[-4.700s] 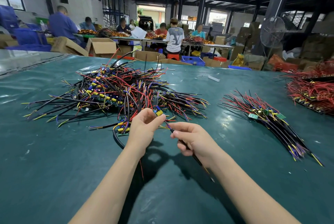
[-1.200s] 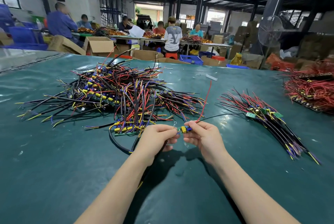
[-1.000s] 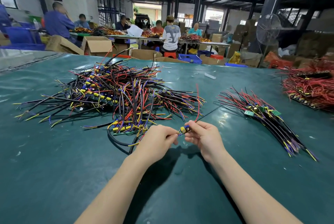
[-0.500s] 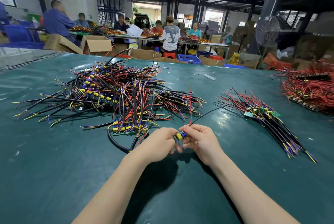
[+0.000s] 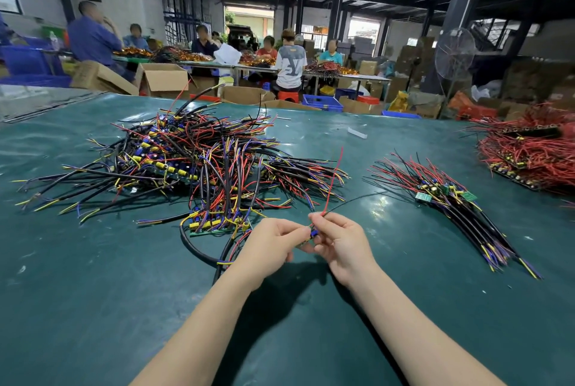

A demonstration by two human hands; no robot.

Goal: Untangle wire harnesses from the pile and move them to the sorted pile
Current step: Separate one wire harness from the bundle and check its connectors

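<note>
Green tabletop [image 5: 93, 292] carries one tangled pile [image 5: 199, 164] at left and one sorted pile [image 5: 451, 199] at right. Between them, left hand [image 5: 270, 242] and right hand [image 5: 342, 242] together pinch one wire harness [image 5: 312, 233] in their fingers.

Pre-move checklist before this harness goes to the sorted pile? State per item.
1. Grip: left hand and right hand both pinch the harness at its small board: ok.
2. Upper leads: red lead rises loose above the hands, not woven into the tangled pile: ok.
3. Lower wires free: hidden behind the hands: cannot tell.
4. Black cable looping by the left hand, part of this harness or not: cannot tell.
5. Path: bare table between the right hand and the sorted pile: ok.
</note>
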